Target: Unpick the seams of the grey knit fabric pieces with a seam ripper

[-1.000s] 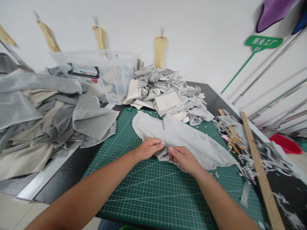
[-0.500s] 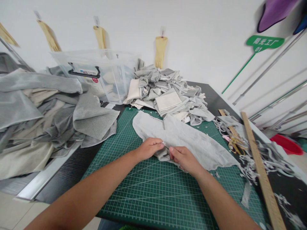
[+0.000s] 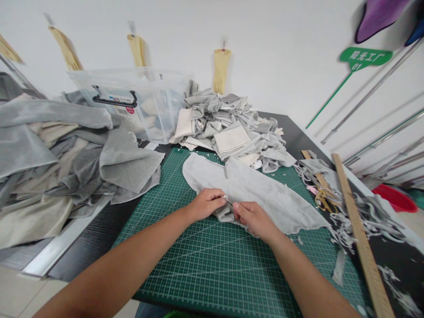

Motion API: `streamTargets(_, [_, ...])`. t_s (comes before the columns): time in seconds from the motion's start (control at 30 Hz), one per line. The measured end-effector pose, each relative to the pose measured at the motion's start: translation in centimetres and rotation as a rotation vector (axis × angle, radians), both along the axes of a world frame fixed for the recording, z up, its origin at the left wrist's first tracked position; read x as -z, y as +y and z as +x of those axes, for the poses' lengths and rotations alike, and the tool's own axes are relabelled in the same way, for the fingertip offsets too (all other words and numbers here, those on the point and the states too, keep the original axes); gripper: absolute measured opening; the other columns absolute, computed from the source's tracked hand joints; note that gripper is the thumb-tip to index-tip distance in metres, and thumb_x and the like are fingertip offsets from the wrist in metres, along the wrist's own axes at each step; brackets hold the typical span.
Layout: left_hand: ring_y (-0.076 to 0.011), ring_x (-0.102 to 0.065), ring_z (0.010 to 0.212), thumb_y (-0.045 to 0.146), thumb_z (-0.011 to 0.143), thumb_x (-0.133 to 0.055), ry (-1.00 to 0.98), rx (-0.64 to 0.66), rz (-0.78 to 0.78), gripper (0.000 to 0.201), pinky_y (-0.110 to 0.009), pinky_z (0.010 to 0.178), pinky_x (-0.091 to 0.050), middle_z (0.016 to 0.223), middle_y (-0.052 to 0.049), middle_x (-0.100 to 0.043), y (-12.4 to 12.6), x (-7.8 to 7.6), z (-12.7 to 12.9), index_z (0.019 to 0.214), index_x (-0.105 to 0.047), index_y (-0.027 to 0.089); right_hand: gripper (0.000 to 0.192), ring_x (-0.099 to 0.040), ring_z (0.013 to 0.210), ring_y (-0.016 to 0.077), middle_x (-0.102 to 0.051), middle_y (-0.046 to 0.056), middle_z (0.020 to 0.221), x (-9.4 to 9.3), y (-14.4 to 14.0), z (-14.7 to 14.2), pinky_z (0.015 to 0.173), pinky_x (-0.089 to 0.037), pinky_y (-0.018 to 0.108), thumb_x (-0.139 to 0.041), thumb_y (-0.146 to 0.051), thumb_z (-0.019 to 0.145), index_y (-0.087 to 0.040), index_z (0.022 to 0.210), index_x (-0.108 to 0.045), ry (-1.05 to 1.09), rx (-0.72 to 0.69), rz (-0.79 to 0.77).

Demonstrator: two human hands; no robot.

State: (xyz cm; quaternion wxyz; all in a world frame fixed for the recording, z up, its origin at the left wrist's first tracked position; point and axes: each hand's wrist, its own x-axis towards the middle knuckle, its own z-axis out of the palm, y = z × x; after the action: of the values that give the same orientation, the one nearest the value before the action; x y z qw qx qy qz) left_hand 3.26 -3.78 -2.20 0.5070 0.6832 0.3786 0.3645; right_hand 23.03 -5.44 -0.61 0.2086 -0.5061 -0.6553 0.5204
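Almost nothing has changed over the last second: both hands stay pinched on the same spot of cloth, only the camera drifts a touch, so the work reads as slow fine fiddling at the edge, not a reposition. Left to right: a slumped heap of grey and cream fabric [image 3: 66,159], soft knit, thick folds; a clear plastic bin [image 3: 142,101] with black handle behind it; the green cutting mat [image 3: 205,269], gridded, flat, matte. The left hand [image 3: 207,203] and right hand [image 3: 253,218] sit close together, fingertips nearly touching, each clamped on a bunched fold of the light grey cloth piece [image 3: 261,194], thin, limp, irregular, lying mid-mat. Behind, a pile of cut grey pieces [image 3: 232,128]. Farther right, gold-handled scissors [image 3: 323,198], a long wooden ruler [image 3: 361,238], frayed grey trimmings [image 3: 380,221].
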Motion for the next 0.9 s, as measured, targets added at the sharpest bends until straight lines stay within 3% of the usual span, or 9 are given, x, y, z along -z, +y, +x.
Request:
streamTargets(0.23, [-0.0084,-0.044,0.057,0.031,0.078,-0.059,-0.052,-0.058,-0.008,0.022,-0.019,0.052,-0.033,0.066,0.003,-0.050,-0.15,0.10,0.13,0.089,-0.053,0.013,0.052,-0.027,0.037,0.0065,-0.030,-0.006,0.041,0.00,-0.06,-0.06,0.039,-0.021,0.020,-0.041,-0.061,0.084,-0.016,0.061,-0.053,0.011,0.003,0.004])
streamTargets(0.47, [-0.0070,-0.037,0.053,0.033,0.079,-0.058,-0.008,-0.057,-0.008,0.021,-0.018,0.048,-0.027,0.060,0.005,-0.042,-0.11,0.42,0.04,0.078,-0.050,0.014,0.051,-0.029,0.039,0.0069,-0.033,-0.006,0.043,-0.12,-0.12,-0.14,0.040,-0.022,0.020,-0.041,-0.060,0.084,-0.016,0.061,-0.054,-0.007,0.004,0.018])
streamTargets(0.9, [-0.0089,-0.043,0.059,0.035,0.082,-0.054,-0.033,-0.028,-0.020,0.023,-0.019,0.054,-0.033,0.064,0.003,-0.049,-0.02,0.23,-0.03,0.078,-0.055,0.013,0.051,-0.030,0.039,0.0073,-0.033,-0.006,0.042,-0.10,-0.08,-0.16,0.040,-0.023,0.020,-0.041,-0.059,0.084,-0.016,0.060,-0.054,0.004,0.006,0.031])
